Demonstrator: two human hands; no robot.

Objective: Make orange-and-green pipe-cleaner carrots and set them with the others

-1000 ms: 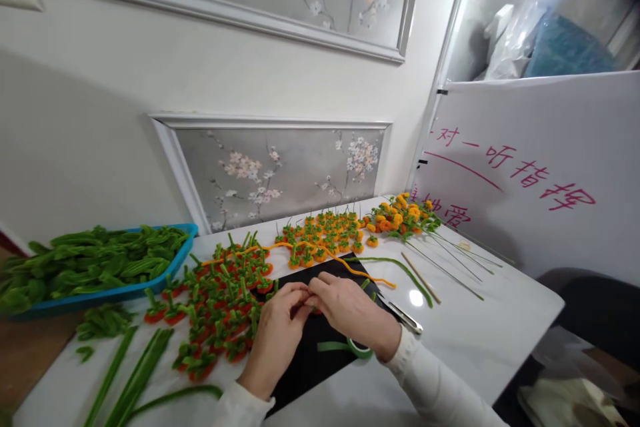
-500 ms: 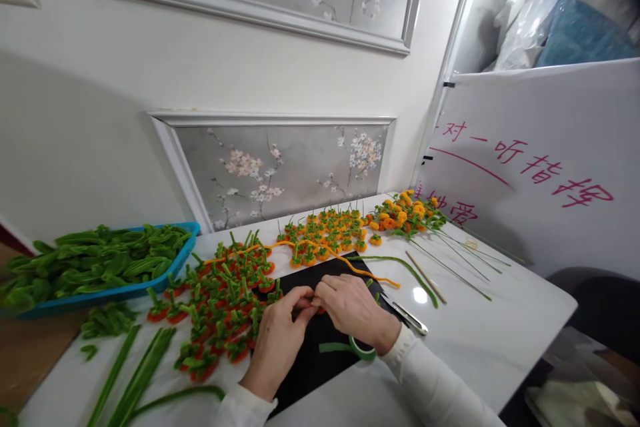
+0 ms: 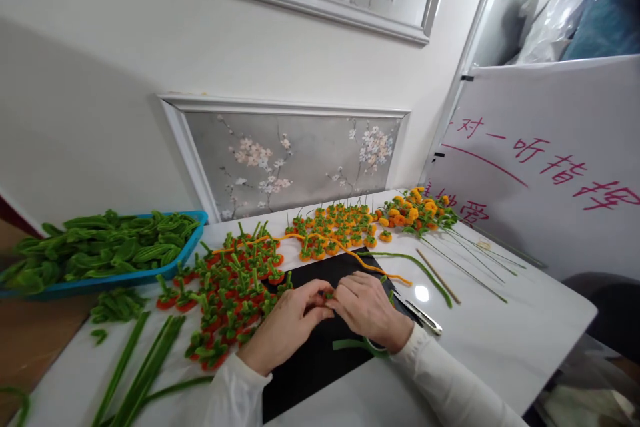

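Note:
My left hand (image 3: 287, 323) and my right hand (image 3: 373, 310) meet over a black mat (image 3: 300, 380), fingertips pinched together. A small green fuzzy piece (image 3: 328, 294) shows between the fingertips; most of it is hidden. Left of my left hand stand many red-orange pipe-cleaner persimmons (image 3: 233, 307) with green tops and stems. Under my right wrist lies a roll of green tape (image 3: 350, 344), partly covered. A slim silver metal tool (image 3: 425, 317) rests just right of that hand.
A blue tray (image 3: 187, 250) of green fuzzy leaves is at the left, with green pipe cleaners (image 3: 145, 367) before it. Small yellow-orange persimmons (image 3: 345, 223) and a flower-like bunch (image 3: 417, 210) stand behind. An orange pipe cleaner (image 3: 370, 265) and a wooden stick (image 3: 439, 275) lie nearby.
The view has shifted, so the table sits a little further right. My hands remain together over the mat; the red-orange bit seen under the fingers before is now hidden, and green shows.

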